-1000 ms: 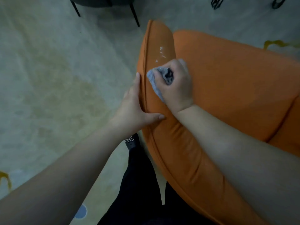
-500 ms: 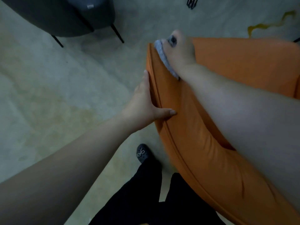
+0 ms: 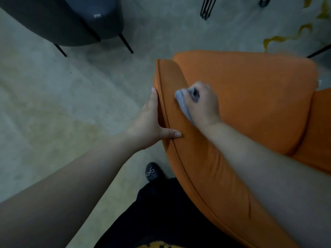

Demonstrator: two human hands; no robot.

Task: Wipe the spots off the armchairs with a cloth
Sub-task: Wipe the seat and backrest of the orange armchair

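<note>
right hand (image 3: 203, 104) and cloth (image 3: 183, 104) drawn back from armrest (image 3: 170, 77) tip, spots gone

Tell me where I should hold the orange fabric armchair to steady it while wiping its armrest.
Hold the orange fabric armchair by its narrow armrest edge, from the outer side: the left hand already lies there, thumb over the piping, clear of the grey cloth in the right hand.

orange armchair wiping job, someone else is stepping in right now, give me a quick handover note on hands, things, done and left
Left hand: open, braced on the outer edge of the orange armchair, thumb on the arm top.
Right hand: grips the bunched grey cloth, pressing it on the arm top.
Done: no spots show on the visible arm top.
Left: check under the cloth, then the dark armchair at upper left, untouched for now.
</note>
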